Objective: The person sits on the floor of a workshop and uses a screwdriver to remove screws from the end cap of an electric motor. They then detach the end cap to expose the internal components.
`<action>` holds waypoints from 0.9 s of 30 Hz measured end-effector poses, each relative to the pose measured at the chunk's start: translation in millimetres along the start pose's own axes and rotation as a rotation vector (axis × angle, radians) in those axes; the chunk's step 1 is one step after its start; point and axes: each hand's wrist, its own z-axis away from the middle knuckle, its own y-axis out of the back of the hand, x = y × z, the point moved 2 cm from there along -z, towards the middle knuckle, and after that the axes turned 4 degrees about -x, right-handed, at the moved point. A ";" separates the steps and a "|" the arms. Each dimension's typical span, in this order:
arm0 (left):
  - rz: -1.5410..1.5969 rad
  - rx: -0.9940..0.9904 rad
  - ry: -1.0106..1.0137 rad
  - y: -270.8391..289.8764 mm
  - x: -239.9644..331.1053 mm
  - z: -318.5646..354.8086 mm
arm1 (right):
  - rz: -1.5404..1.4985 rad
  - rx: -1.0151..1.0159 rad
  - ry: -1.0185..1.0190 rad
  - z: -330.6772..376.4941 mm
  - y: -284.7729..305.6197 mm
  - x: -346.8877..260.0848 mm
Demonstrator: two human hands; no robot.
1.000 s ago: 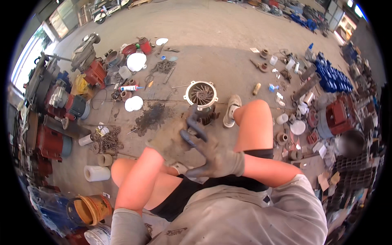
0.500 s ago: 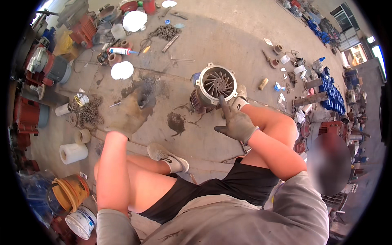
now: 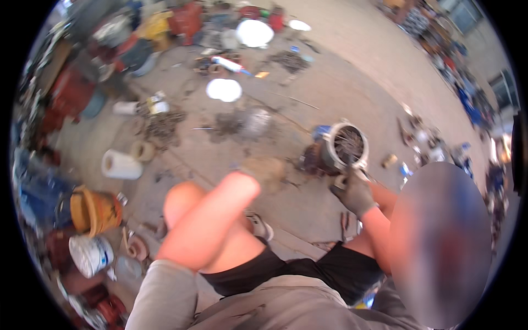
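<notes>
A round metal pump housing (image 3: 333, 146) stands on the floor before me, tilted toward me, with a vaned impeller (image 3: 348, 140) in its mouth. Behind the rim is a dark reddish finned body (image 3: 312, 159). My gloved right hand (image 3: 355, 193) is at the near rim, its index finger stretched toward the impeller and its thumb apart; it holds nothing I can see. To the left of the housing, my gloved left hand (image 3: 267, 171) hangs over the floor. Motion smears its fingers, so their pose and anything in them cannot be made out.
Dark debris with a shiny patch (image 3: 256, 122) lies ahead of my left hand. A sealant tube (image 3: 228, 64), a chain heap (image 3: 162, 125) and a white roll (image 3: 121, 165) are farther left. An orange bucket (image 3: 96, 210) and a white bucket (image 3: 91, 256) stand near left. A blurred oval covers the right side.
The whole view has turned, shifting the floor things to the right. My left hand has moved right, away from the dark debris toward the housing. My right hand stays at the rim.
</notes>
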 end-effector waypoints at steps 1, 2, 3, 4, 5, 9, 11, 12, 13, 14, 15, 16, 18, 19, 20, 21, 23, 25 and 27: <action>-0.027 0.020 -0.007 -5.7 5.8 -6.8 | 0.097 0.084 0.068 -2.6 -9.9 15.4; -0.024 0.045 0.003 -11.5 6.2 -9.6 | 0.106 0.108 0.094 0.5 -5.3 4.8; -0.020 0.066 -0.005 -17.8 8.4 -14.8 | 0.128 0.096 0.093 1.1 -1.3 -3.6; -0.034 0.069 -0.006 -29.7 6.3 -25.0 | 0.163 0.085 0.115 1.1 -4.6 -3.5; -0.055 0.070 -0.017 -39.1 5.4 -37.5 | 0.197 0.081 0.127 2.2 -7.8 -0.4; -0.116 0.229 -0.090 -71.5 20.5 -74.8 | 0.160 -0.090 -0.060 4.3 14.9 -28.2; -0.054 0.331 -0.058 -62.4 28.3 -73.3 | 0.056 -0.080 0.013 -23.2 43.3 -22.2; -0.085 0.440 -0.004 -55.9 36.9 -74.7 | -0.097 -0.070 0.014 -33.7 66.9 -57.8; 0.073 0.489 0.068 -36.8 48.3 -79.5 | -0.309 0.033 0.100 -51.3 72.1 -64.2; 0.115 0.741 0.106 -11.1 60.0 -75.4 | -0.527 0.131 0.199 -70.7 76.3 -67.7; 0.158 0.835 0.065 6.9 68.5 -79.9 | -0.751 0.225 0.309 -91.5 78.8 -74.7; 0.208 0.919 0.029 21.2 76.6 -87.5 | -0.634 0.251 0.344 -106.1 84.1 -93.7; 0.333 0.992 -0.042 37.6 77.4 -103.9 | -0.770 0.270 0.300 -130.1 71.8 -100.6; 0.407 0.982 -0.076 44.1 74.0 -111.3 | -1.024 0.263 0.225 -141.7 54.6 -91.7; 0.498 0.971 -0.105 45.8 69.5 -121.7 | -0.943 0.210 0.193 -151.4 59.3 -93.8; 0.484 0.962 -0.062 45.3 62.9 -130.7 | -0.863 0.159 0.158 -154.9 68.3 -97.5; 0.512 0.864 -0.003 40.2 52.5 -141.6 | -0.740 0.040 0.079 -164.0 73.1 -92.0; 0.529 0.816 -0.083 42.4 34.1 -161.9 | -0.658 -0.126 0.024 -183.8 85.0 -82.8; 0.628 0.792 -0.209 40.6 32.3 -183.0 | -0.479 -0.039 0.285 -195.8 88.5 -68.6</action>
